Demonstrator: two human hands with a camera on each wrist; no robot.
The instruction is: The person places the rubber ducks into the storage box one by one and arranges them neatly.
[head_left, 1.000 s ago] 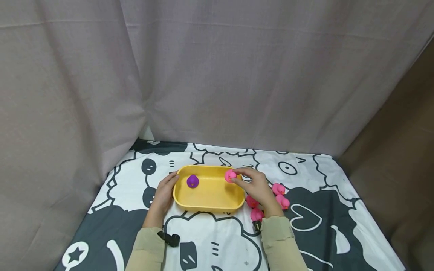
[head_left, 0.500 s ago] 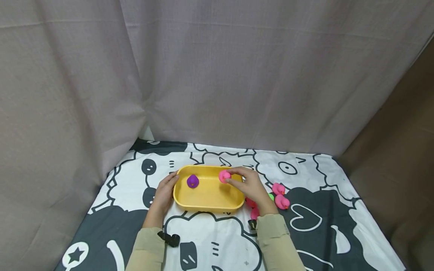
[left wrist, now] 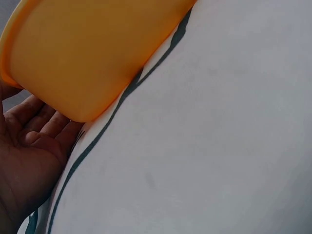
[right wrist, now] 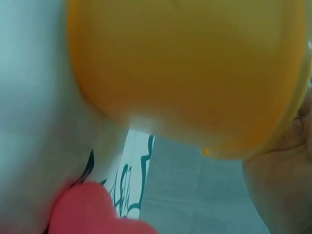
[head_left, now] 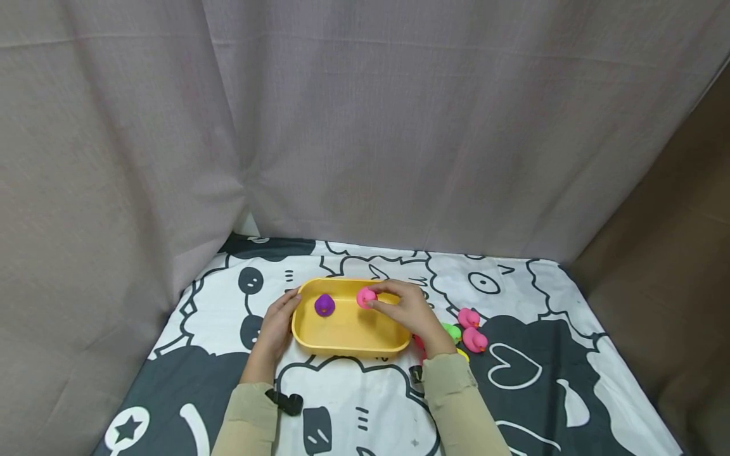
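Observation:
A shallow yellow tray (head_left: 342, 332) with rounded corners lies on the cloth, and a purple toy duck (head_left: 324, 305) sits in its left part. At the tray's left end is my left hand (head_left: 278, 323); its fingertips hold the rim there, and the left wrist view shows the fingers (left wrist: 46, 122) bent against the tray's outer wall. Over the right half of the tray, my right hand (head_left: 407, 310) pinches a pink toy duck (head_left: 365, 297) between thumb and fingers. In the right wrist view the tray wall hides that duck and the fingertips.
Right of the tray lie two pink ducks (head_left: 472, 329) and a green duck (head_left: 453, 332). A yellow thing (head_left: 463, 355) and a red one (head_left: 419, 345) show partly behind my right forearm. Grey curtains (head_left: 399, 126) hang behind the patterned cloth (head_left: 365, 405).
My right hand has moved left over the tray with the pink duck. The green duck and a yellow thing have come into view behind the forearm. The left hand has stayed still.

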